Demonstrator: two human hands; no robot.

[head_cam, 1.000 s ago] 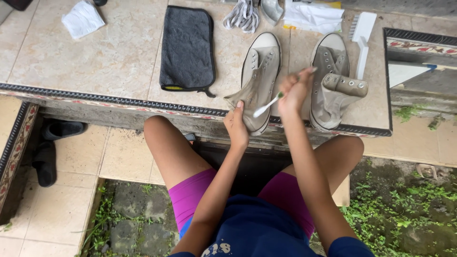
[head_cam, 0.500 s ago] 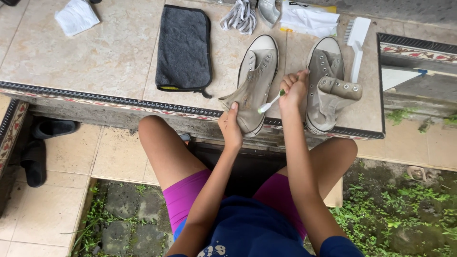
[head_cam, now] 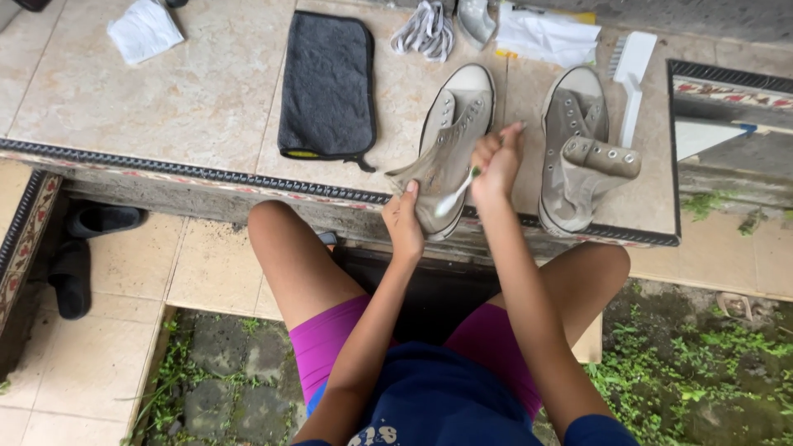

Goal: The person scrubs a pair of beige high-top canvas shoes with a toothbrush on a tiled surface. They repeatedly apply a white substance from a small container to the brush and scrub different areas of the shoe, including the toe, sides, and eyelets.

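Grey shoe [head_cam: 450, 149] steadied by your left hand [head_cam: 403, 221]; your right hand [head_cam: 496, 161] (fist closed) has brought the toothbrush [head_cam: 457, 193] nearer its side.

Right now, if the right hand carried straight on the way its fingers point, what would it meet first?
The right hand, gripping a white toothbrush, points up the tiled ledge. Bare tile between the two grey sneakers comes first, then probably the white packet; depth is unclear.

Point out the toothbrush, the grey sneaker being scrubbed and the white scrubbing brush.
toothbrush [head_cam: 457, 196], head view, on its white handle.
grey sneaker [head_cam: 453, 136], head view, on its laced upper.
white scrubbing brush [head_cam: 633, 70], head view, on its back.
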